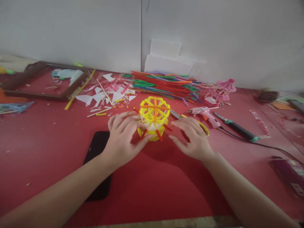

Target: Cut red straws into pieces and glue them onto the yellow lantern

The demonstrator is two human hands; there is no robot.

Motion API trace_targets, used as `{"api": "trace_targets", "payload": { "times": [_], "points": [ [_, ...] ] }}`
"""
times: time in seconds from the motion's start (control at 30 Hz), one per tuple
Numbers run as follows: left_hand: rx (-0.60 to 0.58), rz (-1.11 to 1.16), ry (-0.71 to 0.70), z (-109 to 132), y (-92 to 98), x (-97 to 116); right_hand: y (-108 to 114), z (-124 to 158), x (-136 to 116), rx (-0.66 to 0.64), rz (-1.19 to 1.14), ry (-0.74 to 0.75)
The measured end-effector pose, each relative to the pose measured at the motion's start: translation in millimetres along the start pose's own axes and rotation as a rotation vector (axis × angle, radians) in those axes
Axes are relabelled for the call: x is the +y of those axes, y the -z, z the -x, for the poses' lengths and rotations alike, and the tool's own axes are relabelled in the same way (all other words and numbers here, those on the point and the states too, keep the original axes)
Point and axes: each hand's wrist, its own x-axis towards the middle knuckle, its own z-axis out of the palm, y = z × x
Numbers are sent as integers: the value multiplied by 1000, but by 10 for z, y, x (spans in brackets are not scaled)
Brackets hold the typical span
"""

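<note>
A small yellow wheel-shaped model made of straws (154, 117), with orange and red spokes, stands on the red table (154, 177). My left hand (123, 139) rests beside it on the left, fingers curved and touching its lower edge. My right hand (192, 139) lies on its right side, fingers spread flat toward the model's base, over yellow-handled scissors (204, 128).
A black phone (98, 158) lies under my left wrist. A pile of coloured straws (166, 84) and white scraps (104, 95) sit behind the model. A pink glue gun (205, 114), a craft knife (237, 128) and a cable lie right. A brown tray (42, 82) sits far left.
</note>
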Motion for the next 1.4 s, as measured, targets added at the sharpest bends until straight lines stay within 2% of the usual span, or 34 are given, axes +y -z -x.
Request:
{"api": "trace_targets", "payload": {
  "times": [0.1,0.27,0.83,0.93,1.03,1.1,1.23,1.3,1.4],
  "points": [
    [-15,47,15,-19,-1,-41,-45,12,21,-12,-5,4],
    [-58,112,72,-35,-26,-94,-97,3,-33,46,-12,30],
    [-55,144,108,-53,-33,-87,-23,-29,-91,55,-33,92],
    [-6,167,128,-58,-33,-112,-11,-29,-70,88,-51,37],
    [71,190,223,-44,-53,-174,9,-16,24,117,43,-146],
    [127,226,323,-29,-77,-225,36,11,118,28,191,-294],
    [192,362,496,-11,-89,-257,154,108,284,-349,509,-519],
    [192,418,485,-8,-64,-221,235,153,330,-516,553,-566],
    [124,405,352,6,-30,-146,331,177,372,-673,510,-593]
  ]
}}
